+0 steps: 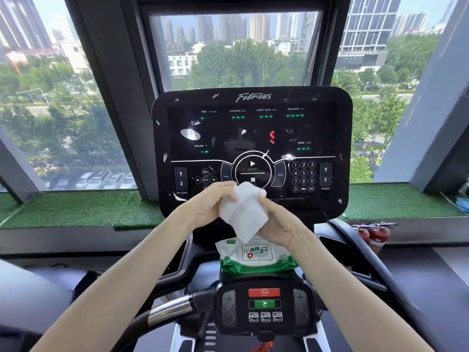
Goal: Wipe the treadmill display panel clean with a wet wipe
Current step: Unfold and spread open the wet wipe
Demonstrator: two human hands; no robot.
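I see both hands raised in front of the treadmill's black display panel (251,138). My left hand (212,205) and right hand (278,223) are each closed on a white wet wipe (243,212), pinching its opposite edges so it hangs crumpled between them. The wipe sits before the panel's lower edge; I cannot tell whether it touches the panel. Pale smears dot the panel above the hands. Just below the hands lies a green-and-white pack of wipes (256,257), resting above a small control pad (265,307).
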